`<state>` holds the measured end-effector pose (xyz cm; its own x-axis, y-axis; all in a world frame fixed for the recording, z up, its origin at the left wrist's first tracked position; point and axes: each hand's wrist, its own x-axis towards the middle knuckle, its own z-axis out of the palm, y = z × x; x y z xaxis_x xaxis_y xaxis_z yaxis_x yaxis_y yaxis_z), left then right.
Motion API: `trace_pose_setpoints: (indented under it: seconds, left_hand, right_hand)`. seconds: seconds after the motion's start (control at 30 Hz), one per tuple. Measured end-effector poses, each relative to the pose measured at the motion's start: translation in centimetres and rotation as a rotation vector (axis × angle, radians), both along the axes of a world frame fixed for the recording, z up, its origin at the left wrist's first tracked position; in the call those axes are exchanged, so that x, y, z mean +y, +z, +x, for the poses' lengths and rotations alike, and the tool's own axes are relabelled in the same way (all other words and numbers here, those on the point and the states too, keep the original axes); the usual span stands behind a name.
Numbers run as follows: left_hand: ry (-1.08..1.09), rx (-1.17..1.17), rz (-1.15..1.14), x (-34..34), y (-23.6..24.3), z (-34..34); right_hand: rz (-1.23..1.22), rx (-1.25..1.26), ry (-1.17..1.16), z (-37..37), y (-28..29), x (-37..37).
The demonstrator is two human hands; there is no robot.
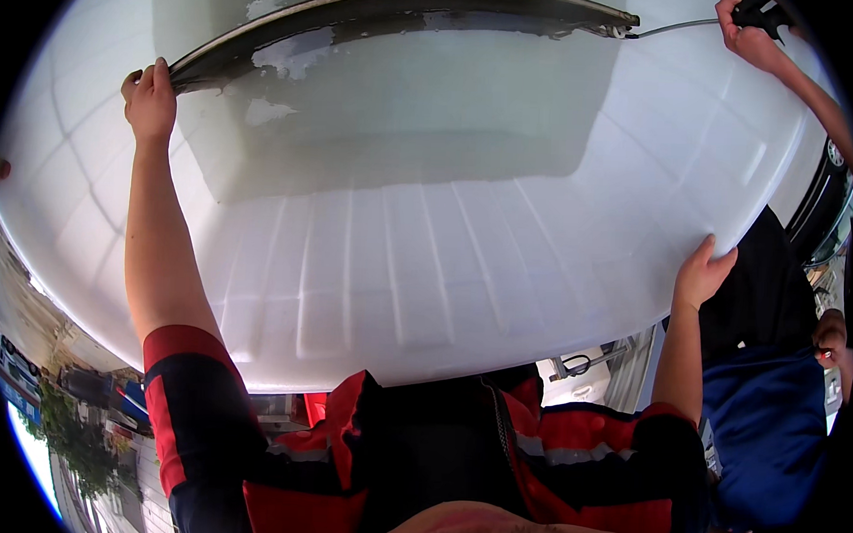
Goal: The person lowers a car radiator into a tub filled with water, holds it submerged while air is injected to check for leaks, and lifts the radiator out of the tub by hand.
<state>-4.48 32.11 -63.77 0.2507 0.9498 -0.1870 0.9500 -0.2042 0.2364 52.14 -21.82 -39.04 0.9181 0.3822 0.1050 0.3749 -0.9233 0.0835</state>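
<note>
Holds end of long curved dark strip [407, 13] with left hand [152, 105]; clasps rim of white ribbed tub [426, 285] with right hand [701, 274].

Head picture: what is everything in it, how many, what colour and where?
Big ribbed plastic tub: 1, white, across the middle
Pool of shallow water: 1, grey-green, inside the tub
Long thin curved strip: 1, dark with pale edge, top
Thin cord or rod: 1, grey, at the strip's right end
Small handheld tool: 1, black, upper right
Other people's hands: at least 3, bare, right side
Cloth garment: 1, blue, lower right
Leafy plants: count unclear, green, lower left
Left hand: 1, bare, on the strip's left end
Right hand: 1, bare, on the tub's right rim
</note>
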Motion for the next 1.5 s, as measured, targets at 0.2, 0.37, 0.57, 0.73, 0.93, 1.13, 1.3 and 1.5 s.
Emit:
trace_pose_setpoints:
  seconds: [0.2,0.37,0.57,0.73,0.93,1.13,1.3,1.5]
  left_hand:
    - [0.020,-0.005,-0.020,-0.7,0.8,1.4]
    - [0.008,-0.002,0.014,-0.1,-0.1,0.6]
    - [-0.005,0.016,0.009,-0.1,-0.4,0.7]
    - [-0.017,0.031,-0.034,-0.2,-0.2,0.7]
    - [0.021,0.021,-0.018,-0.4,0.1,1.1]
    - [0.004,0.022,-0.006,0.3,0.0,0.5]
    - [-0.001,-0.002,-0.013,0.3,-0.2,1.0]
    - [0.028,-0.020,-0.004,-0.7,0.7,2.4]
  right_hand:
    - [-0.018,-0.008,-0.018,0.3,0.0,-0.1]
    - [-0.058,-0.044,-0.005,0.5,-0.2,-0.2]
    - [-0.071,-0.047,0.001,0.4,-0.1,0.0]
    - [-0.063,-0.046,0.005,0.7,-0.2,-0.4]
    - [-0.091,-0.077,0.022,0.8,-0.2,-0.4]
    - [-0.052,-0.054,0.061,1.2,-0.3,-0.5]
    - [-0.009,-0.019,0.081,1.2,0.3,0.1]
    - [-0.840,0.062,0.234,-2.2,7.3,5.8]
